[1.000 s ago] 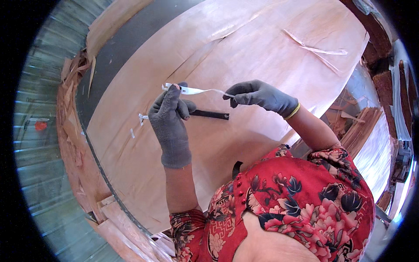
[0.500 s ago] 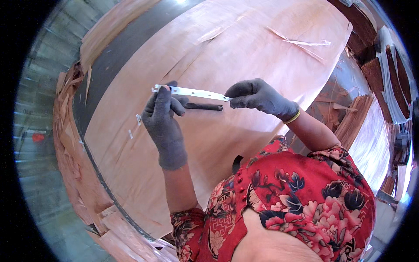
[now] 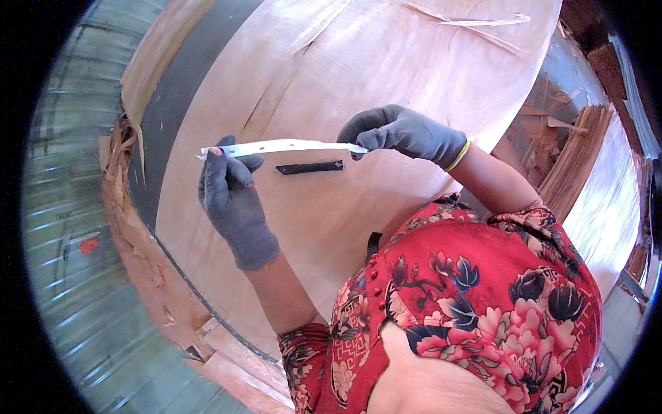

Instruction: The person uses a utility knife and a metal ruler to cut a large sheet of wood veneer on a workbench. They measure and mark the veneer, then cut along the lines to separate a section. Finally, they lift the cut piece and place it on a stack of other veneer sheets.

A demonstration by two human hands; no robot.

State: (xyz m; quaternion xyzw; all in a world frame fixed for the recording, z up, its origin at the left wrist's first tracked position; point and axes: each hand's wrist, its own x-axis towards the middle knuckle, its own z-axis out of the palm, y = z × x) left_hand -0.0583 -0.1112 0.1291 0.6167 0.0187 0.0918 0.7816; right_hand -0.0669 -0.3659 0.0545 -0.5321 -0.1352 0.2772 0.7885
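A narrow white strip of perforated tape (image 3: 276, 145) is stretched between my two gloved hands, above a large pale wood veneer sheet (image 3: 317, 221). My left hand (image 3: 234, 214), in a grey glove, pinches its left end between thumb and finger. At the other end, my right hand (image 3: 414, 134) in a matching glove grips the tape with fingers curled. Just below the tape, a black flat tool like a utility knife (image 3: 310, 167) lies on the veneer; its blade cannot be made out.
Torn veneer scraps (image 3: 148, 259) line the left edge of the work surface, beside a dark grey band (image 3: 172, 90). Loose splinters (image 3: 483, 22) lie at the far side. On the right stands a veneer stack (image 3: 572, 155) near scattered scraps.
My left hand has moved left with its end of the tape, and more of the tape now spans between the hands. The black tool shows whole, no longer partly covered by my left hand.
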